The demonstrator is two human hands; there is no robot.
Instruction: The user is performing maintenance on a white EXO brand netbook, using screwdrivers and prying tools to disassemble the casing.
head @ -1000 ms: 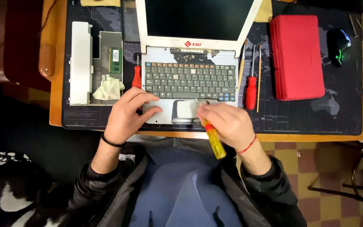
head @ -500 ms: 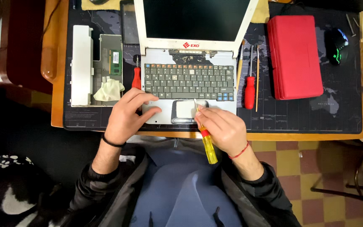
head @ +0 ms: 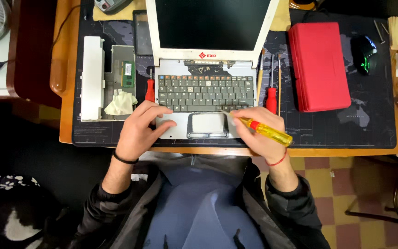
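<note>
A white laptop [head: 208,80] stands open on the dark desk mat, its screen dark and the strip above the grey keyboard [head: 206,92] bare. My left hand [head: 141,129] rests on the palm rest at the left of the touchpad [head: 207,123], fingers spread, holding nothing. My right hand [head: 259,131] grips a yellow-handled screwdriver [head: 266,130]. Its tip points at the lower right edge of the keyboard, beside the touchpad.
Left of the laptop lie a white cover panel [head: 92,78], a metal plate with a green memory board [head: 124,76], a crumpled tissue [head: 120,103] and a red screwdriver [head: 149,90]. To the right are another red screwdriver [head: 271,94], a red case [head: 318,67] and a black mouse [head: 364,54].
My right hand has turned the yellow screwdriver from pointing down toward me to lying out to the right, with its tip now at the keyboard's lower right edge. The left hand barely moved.
</note>
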